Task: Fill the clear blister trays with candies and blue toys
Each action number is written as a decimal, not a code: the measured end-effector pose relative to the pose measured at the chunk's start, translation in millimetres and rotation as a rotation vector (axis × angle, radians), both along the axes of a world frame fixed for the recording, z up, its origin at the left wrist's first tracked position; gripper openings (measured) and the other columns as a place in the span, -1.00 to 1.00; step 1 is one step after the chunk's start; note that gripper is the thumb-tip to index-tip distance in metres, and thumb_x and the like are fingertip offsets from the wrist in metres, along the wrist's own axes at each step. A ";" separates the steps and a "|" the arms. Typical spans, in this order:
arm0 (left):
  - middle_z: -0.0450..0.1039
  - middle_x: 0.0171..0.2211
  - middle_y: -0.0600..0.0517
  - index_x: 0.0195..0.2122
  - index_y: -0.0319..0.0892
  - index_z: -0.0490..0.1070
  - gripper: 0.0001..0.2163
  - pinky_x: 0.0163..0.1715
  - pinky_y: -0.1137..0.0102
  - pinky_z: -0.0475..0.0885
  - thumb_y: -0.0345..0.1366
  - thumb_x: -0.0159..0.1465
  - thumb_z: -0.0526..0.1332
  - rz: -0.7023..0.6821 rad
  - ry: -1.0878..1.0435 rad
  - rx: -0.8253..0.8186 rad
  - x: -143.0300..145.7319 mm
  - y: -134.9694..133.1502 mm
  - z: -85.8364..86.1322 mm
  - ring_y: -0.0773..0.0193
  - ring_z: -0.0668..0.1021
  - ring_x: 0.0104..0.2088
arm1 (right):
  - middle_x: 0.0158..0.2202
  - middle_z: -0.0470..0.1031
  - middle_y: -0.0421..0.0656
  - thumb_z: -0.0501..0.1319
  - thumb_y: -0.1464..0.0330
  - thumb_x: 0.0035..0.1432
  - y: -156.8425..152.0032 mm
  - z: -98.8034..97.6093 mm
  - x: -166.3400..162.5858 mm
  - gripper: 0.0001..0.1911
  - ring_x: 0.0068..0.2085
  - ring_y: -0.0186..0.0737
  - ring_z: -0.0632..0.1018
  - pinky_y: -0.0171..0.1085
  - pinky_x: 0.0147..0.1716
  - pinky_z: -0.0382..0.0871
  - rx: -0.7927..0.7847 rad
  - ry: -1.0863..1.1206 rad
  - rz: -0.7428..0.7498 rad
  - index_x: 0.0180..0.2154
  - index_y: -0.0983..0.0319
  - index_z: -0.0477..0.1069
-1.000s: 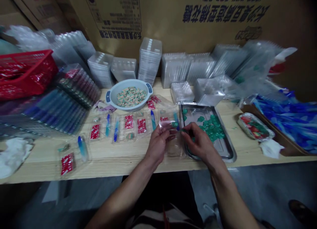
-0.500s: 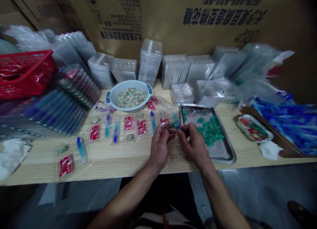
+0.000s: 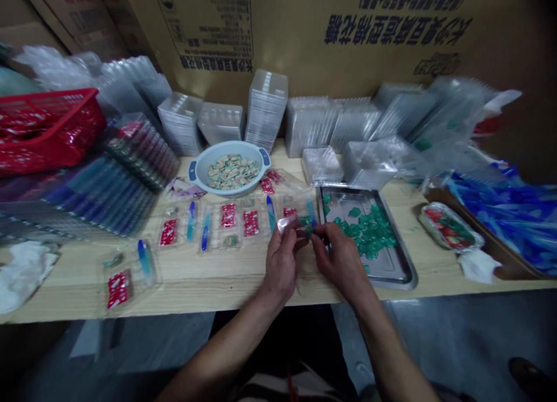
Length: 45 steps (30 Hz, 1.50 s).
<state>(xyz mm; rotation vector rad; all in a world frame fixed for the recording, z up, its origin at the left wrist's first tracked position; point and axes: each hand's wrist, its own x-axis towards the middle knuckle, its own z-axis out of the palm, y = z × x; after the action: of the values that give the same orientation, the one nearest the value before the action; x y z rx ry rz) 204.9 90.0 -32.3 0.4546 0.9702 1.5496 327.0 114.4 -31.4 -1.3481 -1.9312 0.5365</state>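
Both hands meet over the table, left of a metal tray (image 3: 398,274) with loose green gem-shaped pieces (image 3: 372,231). My left hand (image 3: 281,265) is closed on a shiny piece of clear plastic film (image 3: 287,221). A small green piece (image 3: 308,230) shows between the hands. Fingers and thumb of my right hand (image 3: 343,260) pinch at it; the exact contact is blurred. Just beyond lie clear blister trays holding red packets (image 3: 251,223) and blue plastic sticks (image 3: 270,213). One such blister tray (image 3: 130,277) lies apart at the front left.
A light-blue bowl (image 3: 195,178) holds small wrapped pieces. Clear plastic stacks (image 3: 267,106) line the cardboard box (image 3: 296,42) behind. On the left are a red basket (image 3: 87,120) and stacked filled trays (image 3: 96,193); on the right, a foil-edged container (image 3: 450,228) and a box of blue sticks (image 3: 505,205).
The fingers have shifted slightly, and the clear film in my left hand and the green piece show more plainly. The whole view has moved a little; the table things have stayed put.
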 end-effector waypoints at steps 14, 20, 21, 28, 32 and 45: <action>0.60 -0.08 -0.04 -0.06 -0.16 0.48 -0.70 -0.03 0.28 0.49 -0.33 0.17 0.36 0.069 -0.088 -0.120 -23.8 8.7 7.4 0.18 0.61 -0.09 | -0.26 0.54 -0.08 0.04 0.30 0.33 12.8 -8.8 11.5 -0.74 -0.28 -0.16 0.54 -0.21 -0.26 0.37 -0.064 0.019 -0.017 -0.05 0.23 0.40; 0.61 -0.11 -0.09 -0.12 -0.22 0.50 -0.74 -0.09 0.27 0.52 -0.38 0.15 0.36 0.072 -0.142 -0.132 -28.1 16.0 12.4 0.21 0.63 -0.18 | -0.03 0.51 0.13 0.10 0.33 0.28 56.6 -13.9 48.6 -0.68 0.04 0.21 0.46 0.04 -0.04 0.24 -0.190 -0.646 -0.331 -0.01 0.28 0.49; 0.60 -0.11 -0.10 -0.11 -0.22 0.50 -0.74 -0.10 0.28 0.52 -0.37 0.15 0.36 0.063 -0.147 -0.129 -26.4 15.2 12.1 0.21 0.63 -0.18 | -0.01 0.50 0.14 0.11 0.32 0.28 62.1 -16.3 48.5 -0.68 0.06 0.24 0.44 0.06 -0.03 0.23 -0.214 -0.711 -0.316 -0.02 0.29 0.49; 0.60 -0.09 -0.11 -0.11 -0.22 0.52 -0.73 -0.15 0.28 0.53 -0.35 0.14 0.39 0.028 -0.150 -0.128 -22.0 11.0 7.9 0.21 0.61 -0.21 | -0.10 0.57 0.00 0.04 0.39 0.31 80.6 -26.0 56.5 -0.70 -0.02 0.04 0.52 -0.09 -0.09 0.24 -0.307 -0.563 -0.294 0.00 0.23 0.42; 0.58 -0.06 -0.12 -0.09 -0.22 0.53 -0.72 -0.17 0.31 0.52 -0.34 0.16 0.38 0.009 -0.132 -0.117 -19.5 14.6 2.9 0.23 0.60 -0.19 | 0.00 0.53 0.05 0.10 0.36 0.28 84.3 -30.7 59.7 -0.66 0.06 0.13 0.49 -0.03 -0.04 0.25 -0.296 -0.612 -0.248 0.07 0.23 0.40; 0.60 -0.17 -0.10 -0.12 -0.24 0.52 -0.76 -0.18 0.30 0.50 -0.36 0.17 0.36 0.030 -0.168 -0.123 -20.3 16.9 -5.0 0.22 0.61 -0.24 | -0.33 0.50 -0.14 0.15 0.26 0.19 69.1 -29.1 74.9 -0.76 -0.31 -0.13 0.51 -0.18 -0.26 0.37 -0.080 0.045 -0.187 -0.13 0.21 0.40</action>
<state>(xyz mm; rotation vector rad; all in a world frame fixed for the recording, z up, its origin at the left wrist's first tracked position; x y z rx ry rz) 184.6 106.9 -37.3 0.2208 0.9389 1.5195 401.9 183.5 -60.4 -1.5352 -1.7417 0.5525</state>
